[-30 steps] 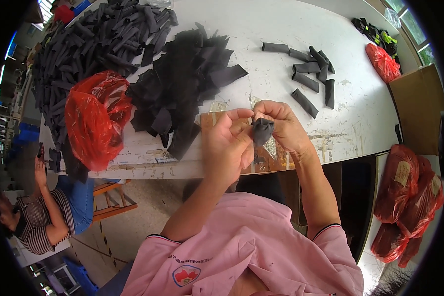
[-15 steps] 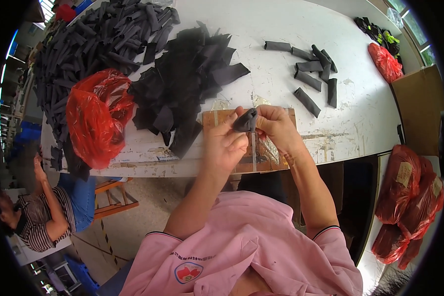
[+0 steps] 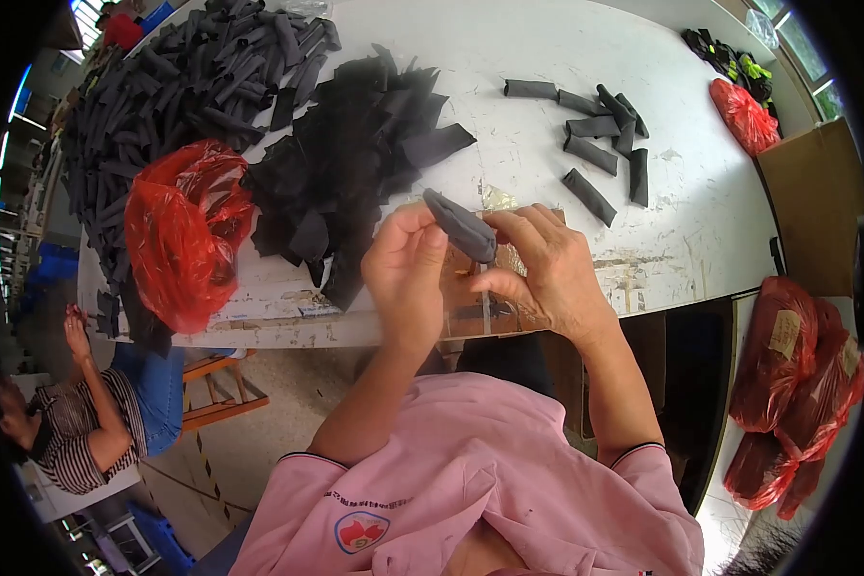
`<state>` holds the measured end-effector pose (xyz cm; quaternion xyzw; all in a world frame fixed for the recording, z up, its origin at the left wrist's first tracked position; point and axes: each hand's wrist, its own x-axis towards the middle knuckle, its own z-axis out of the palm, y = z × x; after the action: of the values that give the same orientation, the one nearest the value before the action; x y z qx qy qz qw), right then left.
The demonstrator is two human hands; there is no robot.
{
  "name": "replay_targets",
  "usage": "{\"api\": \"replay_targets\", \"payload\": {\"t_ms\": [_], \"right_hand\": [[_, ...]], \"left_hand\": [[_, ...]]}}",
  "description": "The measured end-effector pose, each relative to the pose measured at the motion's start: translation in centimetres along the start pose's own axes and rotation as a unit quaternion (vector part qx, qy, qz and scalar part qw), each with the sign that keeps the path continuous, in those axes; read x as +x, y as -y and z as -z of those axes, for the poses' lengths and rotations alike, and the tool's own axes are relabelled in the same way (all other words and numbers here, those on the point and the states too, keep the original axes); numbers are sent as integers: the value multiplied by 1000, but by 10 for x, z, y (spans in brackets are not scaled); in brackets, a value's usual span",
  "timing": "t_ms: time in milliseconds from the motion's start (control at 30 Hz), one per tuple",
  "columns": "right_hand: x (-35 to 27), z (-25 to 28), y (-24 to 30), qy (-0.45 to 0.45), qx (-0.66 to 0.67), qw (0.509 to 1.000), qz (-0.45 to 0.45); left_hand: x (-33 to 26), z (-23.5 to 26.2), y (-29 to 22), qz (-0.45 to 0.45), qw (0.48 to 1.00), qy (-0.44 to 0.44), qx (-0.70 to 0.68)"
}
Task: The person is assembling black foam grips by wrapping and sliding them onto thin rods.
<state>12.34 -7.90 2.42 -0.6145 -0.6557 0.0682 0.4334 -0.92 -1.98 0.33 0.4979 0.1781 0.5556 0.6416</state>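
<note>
- L hand point(image 3: 403, 269): fingers pinch the upper L part of a dark gray cloth tube point(image 3: 461, 227), thumb on one side.
- R hand point(image 3: 552, 264): fingertips at the tube's R side; thumb spread away below, w/ a gap btwn. Can't tell how hard they press.
- Tube is btwn both hands, up over a brown board point(image 3: 463, 324); it's tilted, top end to the L, low end to the R.
- Board is on the white tabletop point(image 3: 701, 211), at the nr edge. Tabletop is scuffed there.
- Small group of tubes point(image 3: 591, 197) past the R hand; some touch, some lie apart.
- Pile of flat dark cloth bits point(image 3: 355, 134) past the L hand.
- Big heap of dark rolls point(image 3: 144, 106) at far L; a red plastic bag point(image 3: 184, 240) is btwn it & the flat bits.
- Co-worker in stripes point(image 3: 91, 422) at L, nr a wooden stool point(image 3: 223, 413).
- Dark red bags point(image 3: 773, 355) at R, below a cardboard box point(image 3: 816, 197).
</note>
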Motion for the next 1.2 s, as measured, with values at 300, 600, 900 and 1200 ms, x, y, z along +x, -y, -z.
{"api": "replay_targets", "payload": {"t_ms": [300, 600, 900, 1200], "right_hand": [[-17, -26, -22, 48, -56, 997, 4], [-32, -35, -41, 63, 59, 996, -32], [-5, -9, -13, 110, -72, 991, 15], [-13, -22, -17, 94, -67, 993, -35]], "left_hand": [[5, 3, 2, 132, 983, 81, -95], [22, -12, -7, 84, 905, 206, 361], [11, -6, -5, 23, 997, 61, -34], [12, 7, 9, 58, 996, 24, -68]]}}
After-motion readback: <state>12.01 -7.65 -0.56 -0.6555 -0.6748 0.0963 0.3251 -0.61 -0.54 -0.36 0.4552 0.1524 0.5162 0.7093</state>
